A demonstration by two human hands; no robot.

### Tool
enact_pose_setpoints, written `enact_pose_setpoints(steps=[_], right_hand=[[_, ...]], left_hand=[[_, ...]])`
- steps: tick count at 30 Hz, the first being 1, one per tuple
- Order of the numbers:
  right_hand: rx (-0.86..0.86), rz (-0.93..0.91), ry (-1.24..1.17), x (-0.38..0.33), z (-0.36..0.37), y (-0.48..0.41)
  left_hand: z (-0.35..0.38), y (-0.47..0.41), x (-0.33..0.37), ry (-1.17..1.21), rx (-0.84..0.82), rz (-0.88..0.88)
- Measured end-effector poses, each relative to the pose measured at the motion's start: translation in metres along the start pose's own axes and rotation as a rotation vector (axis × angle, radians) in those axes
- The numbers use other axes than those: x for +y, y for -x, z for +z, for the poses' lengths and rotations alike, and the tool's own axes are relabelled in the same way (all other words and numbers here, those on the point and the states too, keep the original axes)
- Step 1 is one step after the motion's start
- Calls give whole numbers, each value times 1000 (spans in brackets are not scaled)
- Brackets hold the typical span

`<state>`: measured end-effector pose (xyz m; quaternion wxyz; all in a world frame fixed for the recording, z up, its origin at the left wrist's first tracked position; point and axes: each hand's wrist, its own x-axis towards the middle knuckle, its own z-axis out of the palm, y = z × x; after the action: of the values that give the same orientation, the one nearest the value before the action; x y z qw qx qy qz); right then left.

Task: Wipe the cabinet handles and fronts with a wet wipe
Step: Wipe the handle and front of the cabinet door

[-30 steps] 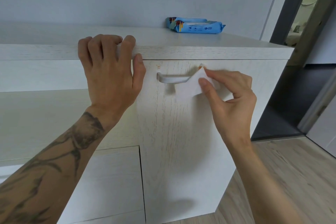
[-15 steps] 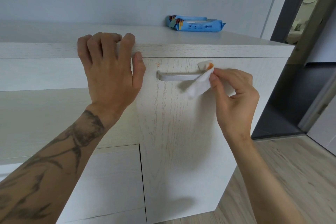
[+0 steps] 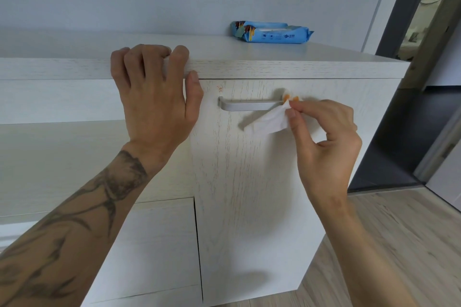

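1. The right hand [image 3: 324, 137] pinches the wipe [image 3: 269, 121] between thumb and forefinger at the handle's [image 3: 249, 105] right end. Its other fingers curl loosely and hold nothing.
2. The left hand [image 3: 154, 97], up and left of the handle, hooks its fingers over the top [image 3: 287, 67], bracing.
3. Best to turn a clean face outward, wrap it round the bar and draw it leftward. Otherwise the orange may smear.
4. An orange speck [image 3: 219, 88] above the handle's left end wants a pass too.
5. The wipe is white and crumpled, stained orange at its upper tip, its tail drooping below the handle.
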<state>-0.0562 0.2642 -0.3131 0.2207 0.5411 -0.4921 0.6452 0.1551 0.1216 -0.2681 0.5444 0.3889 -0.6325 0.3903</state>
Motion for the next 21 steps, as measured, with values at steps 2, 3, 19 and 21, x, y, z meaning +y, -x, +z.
enact_pose_setpoints(steps=[2,3,19,21], right_hand=[[3,7,-14,1,2,-4],[5,0,-14,-1,4,-4],[-28,-247,82,-39,48,-12],[-43,-239,87,-44,54,-12]], left_hand=[[0,0,0,-4,-5,0],[-1,0,-1,-6,-8,1],[4,1,-3,42,5,10],[4,1,-3,47,3,13]])
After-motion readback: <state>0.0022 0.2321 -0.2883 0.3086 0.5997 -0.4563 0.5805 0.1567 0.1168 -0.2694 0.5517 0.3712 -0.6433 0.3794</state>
